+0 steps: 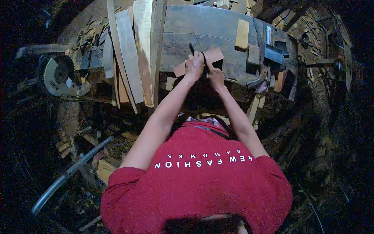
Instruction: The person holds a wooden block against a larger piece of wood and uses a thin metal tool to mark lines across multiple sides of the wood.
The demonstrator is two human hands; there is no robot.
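Observation:
A short, pinkish wooden piece [214,55] lies slanted across the front of the dark worktable [177,43]. My left hand [194,66] is over its left part, with fingers closed round a slim black-handled tool [191,48] whose kind I cannot make out. My right hand [216,76] is at the near edge of the wooden piece, one finger stretched along its face and the others curled at the edge. A narrow dark strip [205,59] shows between the two hands. Just beyond them a thin line, perhaps a blade or scratch, crosses the table; the fingers' undersides are hidden.
Long boards [130,54] lean across the table's left side. Further left sits a circular saw blade [60,74]. Wood blocks [242,34], a grey-blue metal piece [274,54] and a curved metal bar [256,81] lie to the right. A metal pipe [72,171] slants at lower left.

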